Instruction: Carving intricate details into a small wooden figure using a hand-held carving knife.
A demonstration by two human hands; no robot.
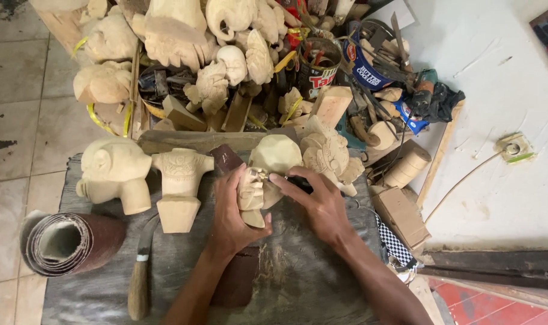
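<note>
My left hand [232, 207] grips a small pale wooden carving [252, 198] against the grey cloth-covered work surface [298, 283]. My right hand [319, 201] rests beside it, its index finger pressed onto the top of the carving near a small shiny spot. Just behind the hands stand a larger faceted pale carving [277, 153] and an ornate carved piece [331, 153]. A strip of brown sandpaper [238, 280] lies under my left forearm.
Two unfinished carvings [114, 171] [181, 180] stand at the left. A sandpaper roll [69, 241] and a wood-handled knife [140, 271] lie near the front left. Many carvings, tins with tools [316, 66] and wood blocks are heaped behind. White wall at the right.
</note>
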